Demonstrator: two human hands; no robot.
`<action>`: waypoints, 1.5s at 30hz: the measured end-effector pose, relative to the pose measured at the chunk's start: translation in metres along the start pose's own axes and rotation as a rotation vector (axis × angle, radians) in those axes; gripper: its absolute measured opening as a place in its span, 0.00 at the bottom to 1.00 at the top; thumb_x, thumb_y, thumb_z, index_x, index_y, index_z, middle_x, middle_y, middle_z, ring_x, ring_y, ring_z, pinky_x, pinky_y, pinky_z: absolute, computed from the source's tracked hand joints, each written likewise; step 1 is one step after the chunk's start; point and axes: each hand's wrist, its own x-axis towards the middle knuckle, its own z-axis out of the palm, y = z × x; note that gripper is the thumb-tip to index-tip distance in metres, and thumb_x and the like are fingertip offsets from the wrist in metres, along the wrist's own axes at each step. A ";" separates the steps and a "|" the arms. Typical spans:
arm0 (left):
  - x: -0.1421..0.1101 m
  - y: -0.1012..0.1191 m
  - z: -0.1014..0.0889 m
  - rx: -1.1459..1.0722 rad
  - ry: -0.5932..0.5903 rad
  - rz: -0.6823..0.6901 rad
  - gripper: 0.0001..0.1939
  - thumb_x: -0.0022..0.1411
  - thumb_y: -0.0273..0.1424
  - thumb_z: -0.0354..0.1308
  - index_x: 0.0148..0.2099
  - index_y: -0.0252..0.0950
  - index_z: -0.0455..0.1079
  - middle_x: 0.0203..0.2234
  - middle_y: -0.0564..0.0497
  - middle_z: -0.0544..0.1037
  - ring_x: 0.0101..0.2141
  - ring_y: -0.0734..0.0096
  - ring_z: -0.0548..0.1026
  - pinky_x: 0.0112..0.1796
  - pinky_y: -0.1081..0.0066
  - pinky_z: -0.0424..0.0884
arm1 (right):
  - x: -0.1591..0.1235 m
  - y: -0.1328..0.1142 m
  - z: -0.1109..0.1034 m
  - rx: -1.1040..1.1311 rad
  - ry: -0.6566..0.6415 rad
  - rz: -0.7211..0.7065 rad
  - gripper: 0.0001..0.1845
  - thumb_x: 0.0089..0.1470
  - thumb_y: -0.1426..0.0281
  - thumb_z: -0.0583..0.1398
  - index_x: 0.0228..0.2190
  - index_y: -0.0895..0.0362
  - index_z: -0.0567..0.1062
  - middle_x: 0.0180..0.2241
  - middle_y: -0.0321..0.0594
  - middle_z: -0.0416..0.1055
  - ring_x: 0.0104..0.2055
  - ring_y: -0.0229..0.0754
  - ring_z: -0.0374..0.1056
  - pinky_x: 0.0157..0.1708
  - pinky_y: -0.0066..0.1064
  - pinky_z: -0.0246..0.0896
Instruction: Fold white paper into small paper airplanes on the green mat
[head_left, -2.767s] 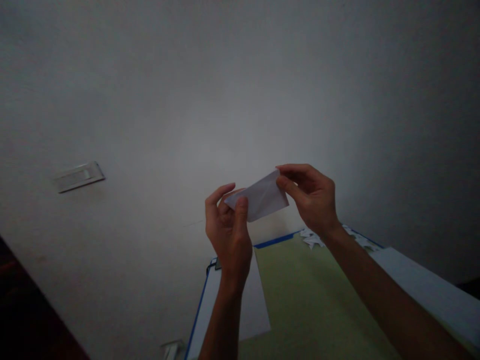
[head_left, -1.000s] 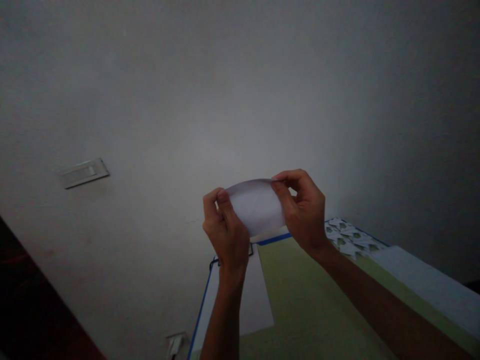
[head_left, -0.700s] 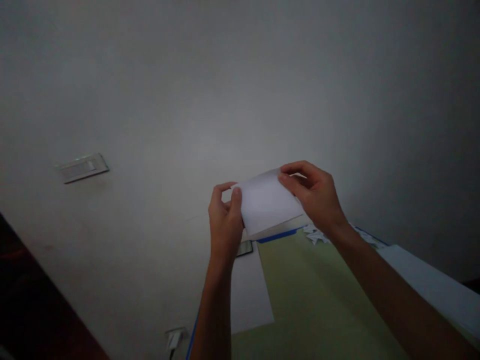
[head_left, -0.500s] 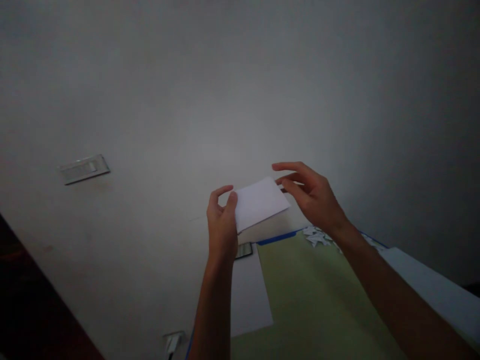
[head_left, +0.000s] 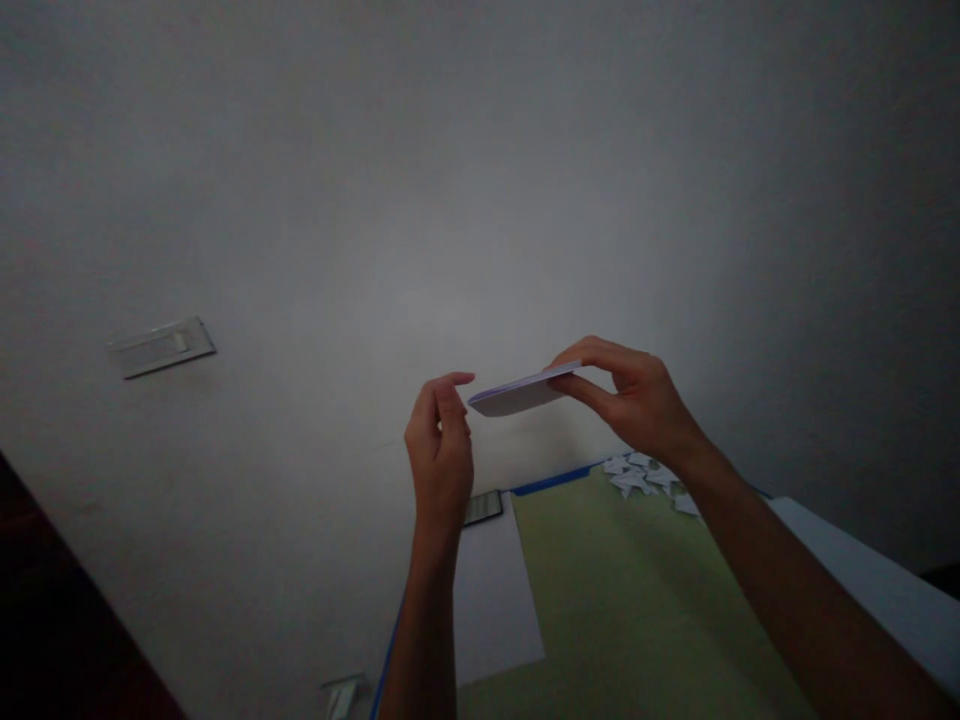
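A folded white paper (head_left: 517,393) is held up in front of the wall, seen nearly edge-on and about level. My right hand (head_left: 630,400) pinches its right end between thumb and fingers. My left hand (head_left: 441,450) is raised just left of the paper's free end, fingers curled, thumb and forefinger apart and holding nothing. Both hands hover above the far end of a table.
Below lies a green mat (head_left: 622,600) on a table with a blue edge (head_left: 551,482). A white sheet (head_left: 491,590) lies on its left, a dark phone-like object (head_left: 482,507) at the far edge, and several small folded paper pieces (head_left: 637,473) at the back. A wall switch plate (head_left: 160,347) is at left.
The paper was held by both hands, then by the left alone half a second ago. Now the right hand holds it, tilted flat, and the left has let go.
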 end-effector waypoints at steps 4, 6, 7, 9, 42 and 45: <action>-0.003 0.004 0.003 -0.063 -0.060 0.229 0.15 0.71 0.43 0.56 0.48 0.39 0.78 0.39 0.48 0.72 0.31 0.75 0.72 0.21 0.78 0.72 | 0.000 0.003 0.002 0.066 0.067 0.035 0.05 0.60 0.72 0.66 0.38 0.50 0.82 0.38 0.38 0.79 0.42 0.45 0.75 0.45 0.40 0.69; -0.004 0.005 0.005 -0.026 -0.041 0.296 0.09 0.68 0.36 0.63 0.47 0.40 0.78 0.40 0.49 0.73 0.34 0.74 0.73 0.22 0.78 0.74 | 0.000 0.004 0.002 0.087 0.062 0.026 0.06 0.61 0.71 0.66 0.38 0.50 0.82 0.39 0.38 0.79 0.43 0.45 0.74 0.47 0.42 0.69; -0.004 0.004 0.005 -0.011 -0.019 0.315 0.07 0.67 0.34 0.64 0.46 0.40 0.78 0.40 0.50 0.73 0.34 0.74 0.73 0.22 0.79 0.74 | 0.001 0.004 0.002 0.077 0.050 0.012 0.06 0.60 0.71 0.66 0.38 0.49 0.82 0.39 0.38 0.79 0.44 0.46 0.74 0.48 0.43 0.68; -0.004 0.004 0.006 0.004 0.028 0.329 0.04 0.67 0.30 0.63 0.44 0.40 0.79 0.38 0.51 0.74 0.33 0.75 0.73 0.21 0.80 0.73 | 0.001 0.005 0.001 0.011 0.035 -0.022 0.07 0.59 0.72 0.67 0.39 0.48 0.83 0.41 0.38 0.79 0.47 0.47 0.73 0.51 0.45 0.66; -0.006 0.010 0.008 0.033 0.072 0.289 0.04 0.67 0.32 0.63 0.39 0.38 0.76 0.34 0.52 0.74 0.30 0.76 0.73 0.21 0.78 0.71 | 0.000 -0.007 0.001 0.039 0.231 0.020 0.02 0.58 0.68 0.68 0.35 0.49 0.83 0.33 0.37 0.78 0.35 0.43 0.70 0.36 0.39 0.66; -0.007 0.009 0.007 0.047 0.067 0.288 0.04 0.67 0.33 0.63 0.39 0.39 0.76 0.34 0.52 0.74 0.31 0.75 0.73 0.23 0.78 0.71 | 0.000 -0.006 0.000 0.045 0.231 0.008 0.02 0.58 0.69 0.68 0.35 0.49 0.83 0.33 0.36 0.78 0.35 0.43 0.70 0.37 0.39 0.66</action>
